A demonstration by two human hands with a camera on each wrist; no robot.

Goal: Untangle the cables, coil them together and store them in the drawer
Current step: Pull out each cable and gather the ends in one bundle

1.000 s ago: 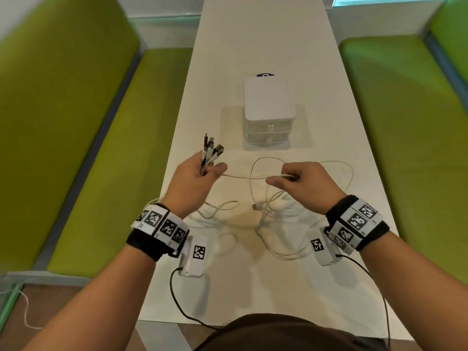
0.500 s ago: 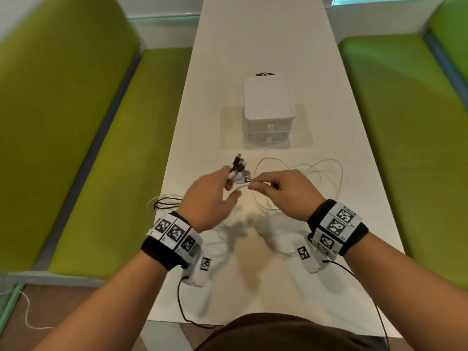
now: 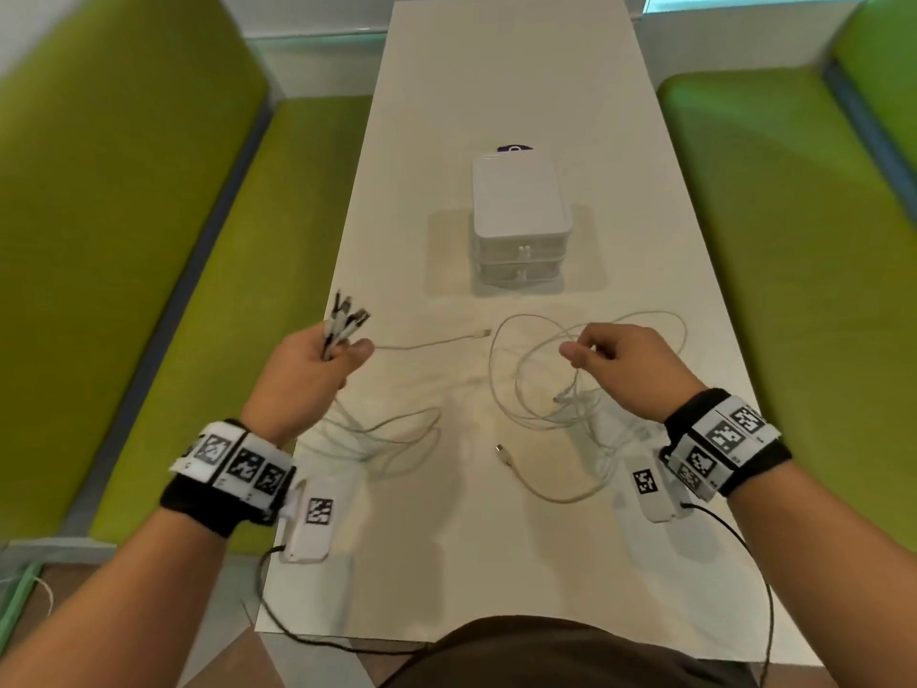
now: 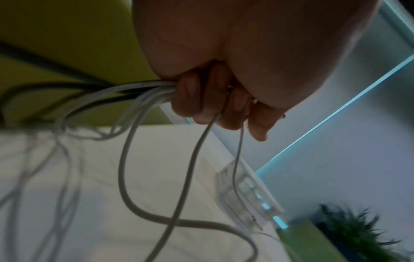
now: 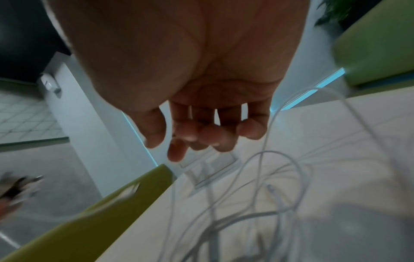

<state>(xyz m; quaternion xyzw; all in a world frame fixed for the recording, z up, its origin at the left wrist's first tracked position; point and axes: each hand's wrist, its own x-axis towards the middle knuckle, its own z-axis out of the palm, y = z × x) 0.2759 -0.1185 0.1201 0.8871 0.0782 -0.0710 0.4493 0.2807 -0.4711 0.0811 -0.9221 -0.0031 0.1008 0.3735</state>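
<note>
Left hand (image 3: 302, 369) raised over the long white bench (image 3: 496, 81), fingers curled tight around a bunch of thin white and black cables (image 3: 342, 322), plugs pointing up, right hand (image 3: 620, 360) loosely curled, holding nothing, above loose white cable loops (image 3: 536, 389), small white stacked drawer box (image 3: 518, 216) further back, both drawers closed

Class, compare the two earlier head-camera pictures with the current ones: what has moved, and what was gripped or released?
The hands, close together half a second ago, have drawn apart. The left hand moved left, keeping its grip on the bundle of cable ends. The right hand moved right and released the white cable; its fingers now hang loose. The drawer unit stayed shut in place.
</note>
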